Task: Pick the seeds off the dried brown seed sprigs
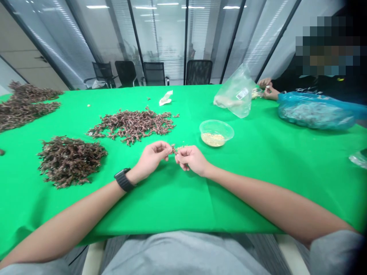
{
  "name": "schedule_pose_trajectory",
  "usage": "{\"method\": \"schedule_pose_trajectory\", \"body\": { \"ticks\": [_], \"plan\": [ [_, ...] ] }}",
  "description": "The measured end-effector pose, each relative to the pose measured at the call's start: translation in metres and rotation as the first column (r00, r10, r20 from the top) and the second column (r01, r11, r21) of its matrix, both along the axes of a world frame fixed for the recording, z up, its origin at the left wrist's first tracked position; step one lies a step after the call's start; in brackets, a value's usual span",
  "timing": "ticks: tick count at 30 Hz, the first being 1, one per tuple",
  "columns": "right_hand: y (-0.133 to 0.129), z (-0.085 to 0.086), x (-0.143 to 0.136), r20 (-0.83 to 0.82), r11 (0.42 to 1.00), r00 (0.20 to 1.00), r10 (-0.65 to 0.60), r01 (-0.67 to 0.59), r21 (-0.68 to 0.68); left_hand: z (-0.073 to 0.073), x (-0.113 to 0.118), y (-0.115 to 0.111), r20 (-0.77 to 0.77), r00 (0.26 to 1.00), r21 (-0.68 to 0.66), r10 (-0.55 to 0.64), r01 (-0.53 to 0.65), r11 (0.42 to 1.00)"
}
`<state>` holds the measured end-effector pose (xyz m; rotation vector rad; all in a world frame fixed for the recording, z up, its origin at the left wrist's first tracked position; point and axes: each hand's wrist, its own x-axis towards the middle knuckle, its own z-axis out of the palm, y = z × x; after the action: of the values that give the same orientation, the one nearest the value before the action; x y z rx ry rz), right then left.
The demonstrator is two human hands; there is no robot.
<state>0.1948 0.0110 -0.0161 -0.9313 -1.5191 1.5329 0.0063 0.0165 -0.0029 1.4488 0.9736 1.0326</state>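
Note:
Both my hands meet over the green cloth, fingertips nearly touching. My left hand (pixel 155 156), with a dark watch at its wrist, pinches a small brown dried piece (pixel 173 149). Against the other end of that piece, my right hand (pixel 191 159) has its thumb and fingers closed. Small yellowish bits (pixel 183 147) lie just behind the fingertips. A clear round bowl (pixel 217 131) with pale yellow grains in it stands to the right behind my right hand. Brown dried pieces form a loose spread (pixel 134 124) behind my left hand and a denser heap (pixel 70 160) to its left.
More brown pieces (pixel 27 103) lie at the far left. A scrap of white paper (pixel 166 98) is at the back. At the right are a clear plastic bag (pixel 235 93), a full blue bag (pixel 317 111) and another person's hands (pixel 269 89) at the table edge (pixel 183 231).

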Motion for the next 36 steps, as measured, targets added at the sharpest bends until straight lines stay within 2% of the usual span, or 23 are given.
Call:
{"method": "schedule_pose_trajectory", "body": {
  "ticks": [2,5,7,8,9,11,13,15,18,21,25,30,33,36],
  "plan": [
    [0.0,0.0,0.0,-0.035,0.998,0.999,0.009,-0.011,-0.054,0.001,-0.002,-0.001,-0.182,0.98,0.265,0.08,-0.03,0.964],
    [0.0,-0.001,-0.001,-0.11,0.99,0.994,0.024,-0.039,-0.134,0.0,-0.007,-0.001,-0.395,0.884,0.6,0.25,0.042,0.799],
    [-0.001,-0.002,-0.002,-0.164,0.982,0.986,0.032,-0.062,-0.179,-0.001,-0.011,0.0,-0.443,0.838,0.709,0.318,0.111,0.696],
    [-0.001,-0.002,-0.002,-0.186,0.978,0.982,0.034,-0.071,-0.197,-0.001,-0.012,0.001,-0.451,0.828,0.736,0.333,0.135,0.664],
    [-0.001,-0.002,-0.002,-0.202,0.974,0.979,0.035,-0.079,-0.21,-0.001,-0.013,0.001,-0.455,0.823,0.749,0.339,0.149,0.645],
    [-0.001,-0.001,-0.003,-0.218,0.971,0.975,0.039,-0.088,-0.222,0.001,-0.013,0.0,-0.449,0.827,0.752,0.339,0.144,0.644],
    [-0.001,-0.001,-0.003,-0.216,0.973,0.976,0.042,-0.089,-0.213,0.005,-0.011,-0.003,-0.432,0.846,0.72,0.312,0.115,0.684],
    [-0.001,-0.001,-0.003,-0.199,0.978,0.979,0.043,-0.082,-0.192,0.009,-0.008,-0.006,-0.407,0.876,0.641,0.257,0.074,0.764],
    [-0.002,0.001,-0.003,-0.128,0.992,0.991,0.038,-0.052,-0.115,0.013,-0.004,-0.008,-0.326,0.936,0.429,0.135,0.019,0.903],
    [-0.003,0.002,-0.003,-0.02,1.0,1.0,0.01,-0.01,0.005,0.014,-0.001,-0.006,-0.204,0.979,0.192,0.026,0.014,0.981],
    [-0.003,-0.001,-0.002,0.104,0.987,0.994,-0.037,0.02,0.162,0.014,-0.001,-0.004,-0.05,0.997,-0.078,-0.064,0.06,0.995],
    [-0.002,-0.003,0.0,0.226,0.963,0.971,-0.078,0.015,0.268,0.017,-0.005,-0.002,0.097,0.992,-0.384,-0.075,0.107,0.917],
    [-0.001,-0.002,0.0,0.203,0.979,0.977,-0.059,0.017,0.202,0.016,-0.007,0.0,0.109,0.99,-0.427,-0.09,0.128,0.895],
    [0.0,0.0,0.0,0.088,1.0,0.996,-0.004,0.001,0.029,0.014,-0.009,0.003,0.074,0.99,-0.34,-0.123,0.141,0.93]
  ]
}}
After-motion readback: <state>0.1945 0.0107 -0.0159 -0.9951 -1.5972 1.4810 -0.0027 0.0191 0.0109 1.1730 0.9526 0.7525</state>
